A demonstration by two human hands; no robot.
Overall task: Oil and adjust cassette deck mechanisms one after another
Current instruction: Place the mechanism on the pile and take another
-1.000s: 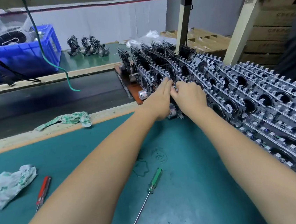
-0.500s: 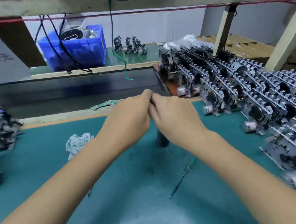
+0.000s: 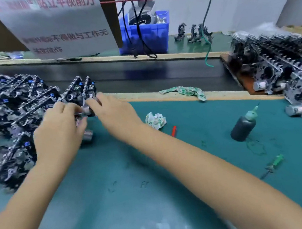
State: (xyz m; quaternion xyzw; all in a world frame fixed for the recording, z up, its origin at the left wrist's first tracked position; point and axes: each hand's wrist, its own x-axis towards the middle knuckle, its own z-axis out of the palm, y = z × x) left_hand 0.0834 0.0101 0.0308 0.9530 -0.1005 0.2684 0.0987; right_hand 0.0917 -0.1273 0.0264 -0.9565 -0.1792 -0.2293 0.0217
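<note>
Both hands meet at the left of the green worktop [image 3: 173, 196], at the near edge of a packed group of cassette deck mechanisms [image 3: 10, 118]. The left hand [image 3: 58, 131] has its grip curled around one mechanism [image 3: 83, 119], whose silver motor can pokes out just below the fingers. The right hand [image 3: 114, 114] reaches across from the right and its fingertips touch the top of the same mechanism; motion blur hides whether that grip is pinching the part or only resting on it, so I cannot tell. The held mechanism sits just beside the two upright units at the right end of the left group, touching or nearly touching them.

Outward to the right, a crumpled cloth [image 3: 155, 120] lies on the worktop, with a red-handled screwdriver [image 3: 174, 131] just beside the right forearm. Farther right stands a dark oil bottle [image 3: 243, 126] with a green nozzle, upright, and nearer the front edge lies a green-handled screwdriver [image 3: 273, 164]. A second packed group of mechanisms [image 3: 282, 74] fills the right edge, partly on a brown board. A patterned rag [image 3: 184, 91] lies on the wooden strip at the back of the worktop. Beyond the dark belt, a blue bin [image 3: 145, 34] and three loose mechanisms [image 3: 193, 33] sit on the far bench, and a white sign [image 3: 58, 25] with printed characters hangs at upper left.
</note>
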